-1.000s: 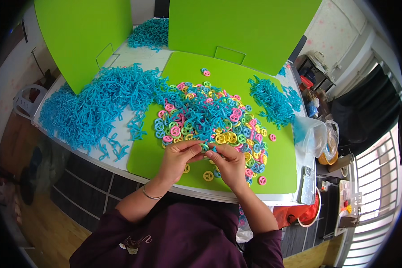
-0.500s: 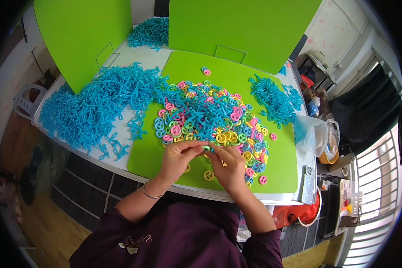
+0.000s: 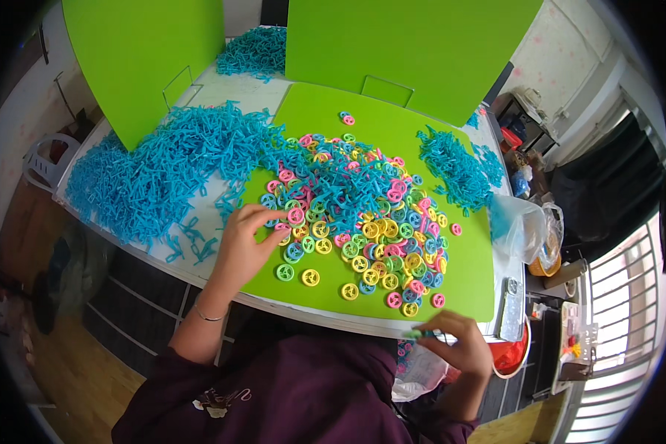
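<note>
My left hand (image 3: pixel 243 240) is at the left edge of a mixed pile of small plastic wheels (image 3: pixel 390 280) in pink, yellow, green and blue. Its thumb and forefinger are apart, close to a pink wheel (image 3: pixel 295 215); no wheel is clearly gripped. Beyond the table's front edge, my right hand (image 3: pixel 462 346) pinches a small green wheel (image 3: pixel 414 334), with something dark teal beside it, blurred by motion. Below that hand hangs a clear plastic bag (image 3: pixel 419 374) with small coloured pieces in it. Teal clip-like plastic pieces (image 3: pixel 340 181) lie heaped on top of the wheels.
A large teal heap (image 3: pixel 163 174) covers the table's left side, and a smaller one (image 3: pixel 455 166) lies right of the wheels. Green boards (image 3: pixel 407 52) stand at the back. A phone (image 3: pixel 510 307) and a clear bag (image 3: pixel 516 228) sit along the right edge.
My hands were together over the front of the wheels. The left has moved left to the pile's edge; the right has moved right and down past the table edge with the green wheel.
</note>
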A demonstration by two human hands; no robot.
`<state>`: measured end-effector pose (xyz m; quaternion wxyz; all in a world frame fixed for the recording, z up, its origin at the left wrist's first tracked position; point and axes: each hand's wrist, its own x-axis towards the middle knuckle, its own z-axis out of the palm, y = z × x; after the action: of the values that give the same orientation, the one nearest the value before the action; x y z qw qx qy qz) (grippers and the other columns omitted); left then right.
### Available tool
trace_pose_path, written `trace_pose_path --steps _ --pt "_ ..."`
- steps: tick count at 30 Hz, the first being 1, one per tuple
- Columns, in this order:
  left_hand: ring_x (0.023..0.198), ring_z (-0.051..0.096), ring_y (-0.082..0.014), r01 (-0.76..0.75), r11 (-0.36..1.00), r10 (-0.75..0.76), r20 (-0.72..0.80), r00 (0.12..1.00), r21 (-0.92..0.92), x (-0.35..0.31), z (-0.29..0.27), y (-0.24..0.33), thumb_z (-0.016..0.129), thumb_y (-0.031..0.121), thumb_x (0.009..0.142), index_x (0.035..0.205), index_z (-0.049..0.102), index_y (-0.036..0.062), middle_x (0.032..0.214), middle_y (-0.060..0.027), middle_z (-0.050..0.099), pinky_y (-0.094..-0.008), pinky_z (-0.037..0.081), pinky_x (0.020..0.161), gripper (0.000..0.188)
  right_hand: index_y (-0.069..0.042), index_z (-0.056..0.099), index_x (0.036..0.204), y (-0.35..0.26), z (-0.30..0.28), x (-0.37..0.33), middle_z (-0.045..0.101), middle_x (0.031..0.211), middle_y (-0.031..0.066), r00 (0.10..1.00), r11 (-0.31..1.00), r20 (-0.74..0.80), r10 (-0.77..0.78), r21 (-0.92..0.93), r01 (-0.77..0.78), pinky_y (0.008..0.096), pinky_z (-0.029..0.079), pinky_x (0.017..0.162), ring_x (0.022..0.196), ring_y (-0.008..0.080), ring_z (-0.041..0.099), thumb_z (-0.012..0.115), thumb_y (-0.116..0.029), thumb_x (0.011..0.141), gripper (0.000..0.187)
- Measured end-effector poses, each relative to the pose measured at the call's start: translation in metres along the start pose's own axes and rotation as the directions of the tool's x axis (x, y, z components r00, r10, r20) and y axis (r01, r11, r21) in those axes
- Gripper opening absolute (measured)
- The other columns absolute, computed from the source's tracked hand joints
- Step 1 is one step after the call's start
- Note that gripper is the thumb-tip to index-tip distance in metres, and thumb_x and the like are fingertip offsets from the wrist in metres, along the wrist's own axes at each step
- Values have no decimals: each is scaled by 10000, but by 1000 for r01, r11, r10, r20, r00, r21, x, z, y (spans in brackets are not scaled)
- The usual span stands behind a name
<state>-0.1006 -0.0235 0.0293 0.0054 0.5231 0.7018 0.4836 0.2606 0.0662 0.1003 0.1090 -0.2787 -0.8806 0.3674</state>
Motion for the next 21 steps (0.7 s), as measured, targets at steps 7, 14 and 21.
trace_pose_path --steps 7,14,21 --pt "883 553 -226 34 997 -52 271 961 70 -17 4 0 778 176 692 988 676 115 953 -67 577 -324 460 773 319 -79 627 1136 14 -9 -43 662 972 129 985 962 127 120 -258 -84 358 494 788 918 292 623 751 -240 741 444" --pt "825 586 -209 2 1000 0 268 963 -7 -13 21 -3 763 90 687 951 620 66 908 -60 600 -314 477 735 301 -83 654 1039 -15 37 76 641 875 78 944 920 -118 -307 -291 263 345 496 665 798 244 613 681 -73 772 268" --pt "667 605 -98 201 940 -163 155 974 -275 -4 27 0 707 16 763 909 565 12 823 -68 633 -225 472 571 204 -130 660 1021 -9 71 179 569 918 77 808 683 -160 -567 -640 352 401 473 739 874 262 557 679 -95 758 266"
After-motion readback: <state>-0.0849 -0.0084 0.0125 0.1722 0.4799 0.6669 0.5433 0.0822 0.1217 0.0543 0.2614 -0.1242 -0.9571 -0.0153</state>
